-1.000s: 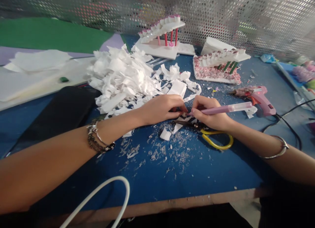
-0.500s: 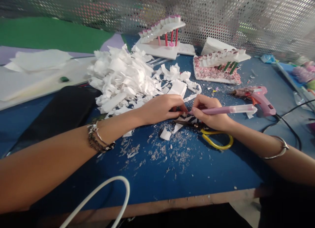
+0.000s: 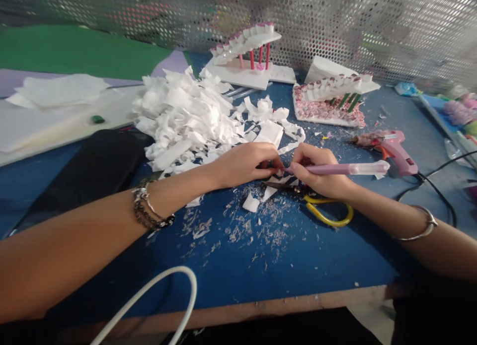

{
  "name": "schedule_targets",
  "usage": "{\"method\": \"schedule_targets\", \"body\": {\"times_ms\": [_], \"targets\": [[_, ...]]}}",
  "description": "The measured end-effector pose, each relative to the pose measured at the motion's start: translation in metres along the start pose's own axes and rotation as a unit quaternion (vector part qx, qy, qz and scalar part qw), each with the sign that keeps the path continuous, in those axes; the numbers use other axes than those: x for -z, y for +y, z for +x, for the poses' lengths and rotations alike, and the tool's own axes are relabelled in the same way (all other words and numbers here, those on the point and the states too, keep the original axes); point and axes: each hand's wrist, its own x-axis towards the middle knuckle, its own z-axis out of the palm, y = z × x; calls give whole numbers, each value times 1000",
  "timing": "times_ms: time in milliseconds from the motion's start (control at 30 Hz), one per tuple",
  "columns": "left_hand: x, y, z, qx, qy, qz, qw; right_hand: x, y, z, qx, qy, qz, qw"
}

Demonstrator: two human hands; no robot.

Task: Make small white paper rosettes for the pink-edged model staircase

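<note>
In my right hand (image 3: 318, 169) is a pink marker (image 3: 331, 169) with a clear end, its tip pointing left. My left hand (image 3: 251, 162) is pinched just beyond that tip, on a small piece mostly hidden by the fingers. Below the hands lie scissors (image 3: 333, 221) with yellow handles, their dark blades pointing left under my right hand. Small white paper pieces (image 3: 251, 203) and fine shreds are scattered around the blades. A big heap of torn white paper (image 3: 190, 116) rises behind my left hand.
A pink glue gun (image 3: 397, 149) lies on the right with its cord. Two white models on posts, one with red posts (image 3: 246, 42) and one with green (image 3: 335, 92), stand at the back by a perforated metal panel (image 3: 328, 22). A black case (image 3: 89, 171) lies left; a white cable (image 3: 186, 275) loops in front.
The marker's clear end has dipped very slightly. Both hands otherwise stay in place, and nothing on the table has moved.
</note>
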Motion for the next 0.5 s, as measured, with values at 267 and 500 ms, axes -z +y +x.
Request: {"method": "schedule_targets", "body": {"times_ms": [267,500], "targets": [[-1,0,0,-4,0,4,1000,1,0,1,13,-23,-29,999],[-2,0,0,-9,4,4,1000,0,0,1,20,-38,-32,999]]}}
